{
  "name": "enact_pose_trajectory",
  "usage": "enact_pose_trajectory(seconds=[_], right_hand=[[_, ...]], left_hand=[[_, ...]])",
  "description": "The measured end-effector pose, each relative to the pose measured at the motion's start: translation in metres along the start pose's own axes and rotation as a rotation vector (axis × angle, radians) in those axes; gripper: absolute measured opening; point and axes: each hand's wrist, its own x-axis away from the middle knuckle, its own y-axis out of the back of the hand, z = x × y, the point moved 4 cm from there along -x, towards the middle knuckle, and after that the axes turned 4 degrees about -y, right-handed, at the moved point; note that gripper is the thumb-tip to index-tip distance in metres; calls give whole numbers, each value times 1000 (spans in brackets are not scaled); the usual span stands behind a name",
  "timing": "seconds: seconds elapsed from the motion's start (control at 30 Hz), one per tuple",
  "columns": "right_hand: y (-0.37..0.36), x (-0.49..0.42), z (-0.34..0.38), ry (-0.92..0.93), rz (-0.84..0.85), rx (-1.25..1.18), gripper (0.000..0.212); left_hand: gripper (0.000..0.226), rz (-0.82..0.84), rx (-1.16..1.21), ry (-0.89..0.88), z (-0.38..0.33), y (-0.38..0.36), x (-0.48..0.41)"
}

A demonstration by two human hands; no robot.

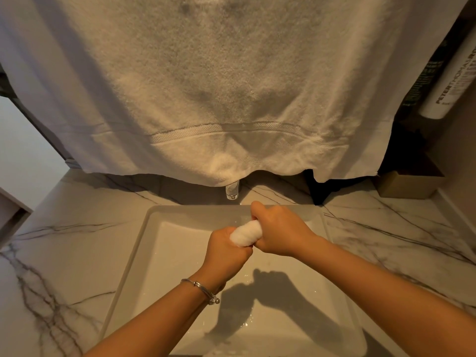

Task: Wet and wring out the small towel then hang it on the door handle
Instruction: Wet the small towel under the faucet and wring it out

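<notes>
The small white terry towel (246, 233) is bunched into a tight, twisted roll, only its middle showing between two fists, held above the white rectangular ceramic sink (144, 253). The left hand (226, 249) has its fingers curled closed around the nearer end; the right hand (279, 229) has its fingers wrapped closed around the farther end, knuckles up. The two fists almost touch. A thin silver bangle (203, 288) sits on the left wrist.

A large white bath towel (219, 86) with a woven band near its hem hangs over the back of the counter, covering most of the chrome faucet (232, 190), whose spout tip pokes out below the hem. The white marble countertop with grey veins (64, 253) surrounds the sink. At far right stand a white tube with black lettering (456, 73) and a brown cardboard box (407, 186). The basin floor is glossy, with water droplets and the arms' shadow.
</notes>
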Motion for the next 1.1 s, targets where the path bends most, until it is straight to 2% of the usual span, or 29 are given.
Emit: enact_pose_trajectory(seconds=[0.17,0.33,0.57,0.77,0.83,0.93,1.0,1.1], right_hand=[[0,1,0,-2,2,-17,35],[-1,2,1,-3,9,-26,34],[-4,5,0,-30,35,-37,37],[-5,7,0,-60,112,-54,32],[-2,6,-1,-101,176,-118,33],[7,9,-3,-175,235,-341,37],[11,13,-2,-203,290,-505,38],[20,22,-3,-232,330,-715,40]], left_hand=[[25,15,-13,-2,-2,1,0],[41,26,-12,15,-3,1,3],[22,36,-29,5,0,1,3],[21,90,-109,5,2,3,3],[18,180,-292,-96,-9,9,-6],[15,334,-594,-281,-35,24,-19],[26,411,-621,-308,-45,35,-23],[39,393,-560,-292,-51,50,-25]])
